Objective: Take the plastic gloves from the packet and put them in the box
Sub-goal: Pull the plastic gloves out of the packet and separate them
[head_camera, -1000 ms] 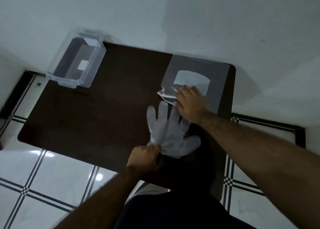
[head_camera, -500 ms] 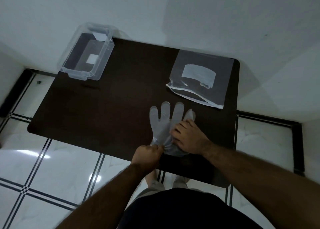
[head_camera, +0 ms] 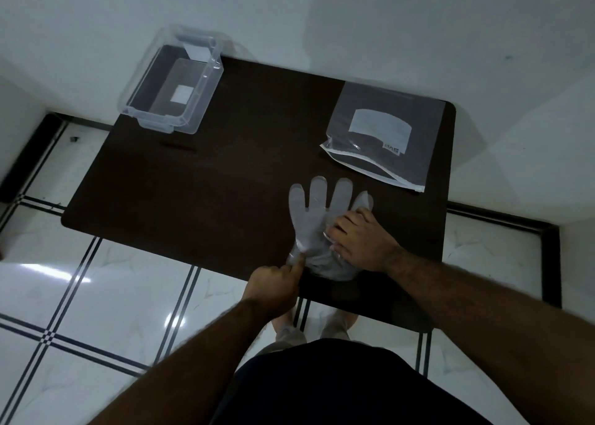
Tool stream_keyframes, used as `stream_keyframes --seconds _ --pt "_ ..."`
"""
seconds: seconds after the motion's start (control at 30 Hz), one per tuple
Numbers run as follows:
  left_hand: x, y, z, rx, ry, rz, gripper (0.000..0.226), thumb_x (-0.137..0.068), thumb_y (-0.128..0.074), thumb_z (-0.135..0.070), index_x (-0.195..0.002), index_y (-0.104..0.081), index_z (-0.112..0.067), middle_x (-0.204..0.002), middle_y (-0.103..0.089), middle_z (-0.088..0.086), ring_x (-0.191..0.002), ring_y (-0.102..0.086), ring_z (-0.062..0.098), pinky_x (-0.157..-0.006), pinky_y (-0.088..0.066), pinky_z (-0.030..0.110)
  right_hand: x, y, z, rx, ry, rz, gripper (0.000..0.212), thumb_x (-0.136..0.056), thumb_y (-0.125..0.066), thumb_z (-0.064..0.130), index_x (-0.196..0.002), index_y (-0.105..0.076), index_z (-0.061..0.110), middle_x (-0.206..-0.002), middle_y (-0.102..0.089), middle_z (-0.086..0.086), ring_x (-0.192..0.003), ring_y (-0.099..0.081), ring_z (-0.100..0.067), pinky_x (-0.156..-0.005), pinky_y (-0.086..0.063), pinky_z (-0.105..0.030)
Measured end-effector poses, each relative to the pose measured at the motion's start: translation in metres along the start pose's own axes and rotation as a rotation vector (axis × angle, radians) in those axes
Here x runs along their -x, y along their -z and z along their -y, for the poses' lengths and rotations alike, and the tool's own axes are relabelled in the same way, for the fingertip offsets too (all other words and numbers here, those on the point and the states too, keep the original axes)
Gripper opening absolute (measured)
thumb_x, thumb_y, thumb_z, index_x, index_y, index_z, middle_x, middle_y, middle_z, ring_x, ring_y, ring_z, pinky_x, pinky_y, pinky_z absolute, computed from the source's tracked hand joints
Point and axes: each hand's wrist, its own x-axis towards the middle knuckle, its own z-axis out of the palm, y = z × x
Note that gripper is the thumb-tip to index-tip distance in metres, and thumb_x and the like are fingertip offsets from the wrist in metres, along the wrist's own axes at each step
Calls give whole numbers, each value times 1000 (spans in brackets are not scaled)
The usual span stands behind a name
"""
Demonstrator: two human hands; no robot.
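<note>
On the dark table [head_camera: 193, 199], your right hand [head_camera: 363, 241] has left the packet [head_camera: 386, 141] to press flat on the gloves [head_camera: 317, 212]; left hand [head_camera: 273, 283] pinches their cuff, box [head_camera: 170, 86] waiting well apart.

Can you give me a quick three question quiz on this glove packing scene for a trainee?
1. True or false: the plastic gloves are already inside the clear plastic box.
2. Multiple choice: where does the zip-lock packet lie on the dark table? A, far right; B, far left; C, near left.
3. Short answer: which of the hands pinches the cuff end of the gloves, and what does the other do?

Key
1. False. They lie flat on the table near its front edge.
2. A.
3. The left hand pinches the cuff end; the right hand rests flat on the gloves.
</note>
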Motion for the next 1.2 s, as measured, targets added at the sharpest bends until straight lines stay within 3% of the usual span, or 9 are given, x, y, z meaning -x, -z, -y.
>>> stream_keyframes --seconds 0.1,0.17,0.27,0.4,0.6,0.77,0.93,1.03,1.2 --pt "9 -4 5 74 114 -44 52 -108 -46 -38 -155 -50 -17 -83 -72 -2 -62 -67 19 -54 -52 31 -3 0 11 -52 -24 -66 41 -106 -43 52 -130 -60 23 -130 -63 -6 -119 -58 -26 -108 -43 -53" --pt "12 -2 5 153 221 -111 35 -106 -51 -36 -133 -66 -20 -78 -72 -4 -58 -67 18 -49 -44 27 -10 2 28 -108 -40 -103 39 -105 -44 54 -121 -63 24 -124 -64 -4 -114 -58 -24 -103 -45 -51" --pt "10 8 8 325 406 -145 20 -107 -49 -35 -114 -65 -25 -84 -72 -5 -67 -69 18 -57 -53 31 -24 -1 59 -168 -78 -129 31 -100 -51 53 -107 -64 25 -109 -66 -1 -101 -59 -22 -94 -47 -45" --pt "6 14 16 473 549 -155 17 -106 -51 -30 -108 -67 -25 -91 -69 -6 -75 -66 15 -69 -59 36 -36 -12 88 -192 -115 -143 26 -93 -60 47 -101 -67 22 -100 -68 -1 -93 -61 -23 -86 -46 -43" --pt "4 11 27 559 551 -144 17 -102 -55 -27 -104 -72 -25 -98 -68 -7 -82 -64 11 -75 -58 35 -43 -15 101 -190 -174 -110 25 -94 -56 45 -101 -66 24 -101 -68 1 -95 -60 -22 -87 -47 -43" --pt "0 12 27 620 496 -108 20 -102 -61 -23 -113 -77 -24 -104 -65 -9 -89 -58 6 -71 -40 13 -42 -18 101 -212 -206 -139 19 -96 -58 37 -103 -69 23 -101 -70 1 -96 -63 -23 -87 -48 -44" --pt "-10 13 22 802 542 -78 21 -102 -64 -23 -117 -79 -25 -109 -73 -10 -97 -66 7 -86 -51 23 -40 -16 102 -376 -320 -196 14 -97 -58 33 -96 -68 22 -94 -67 2 -90 -60 -21 -83 -47 -41" --pt "-18 15 21 1022 649 -68 15 -100 -69 -26 -109 -81 -25 -99 -76 -15 -92 -71 5 -85 -59 27 -40 -15 103 -516 -380 -239 9 -97 -65 27 -93 -69 21 -90 -68 2 -85 -61 -18 -81 -50 -37" --pt "-27 24 20 1337 816 -27 11 -95 -78 -23 -105 -82 -22 -102 -79 0 -88 -75 15 -66 -62 27 -39 -17 103 -614 -431 -286 12 -99 -66 27 -96 -73 17 -91 -71 0 -84 -62 -16 -79 -53 -34"
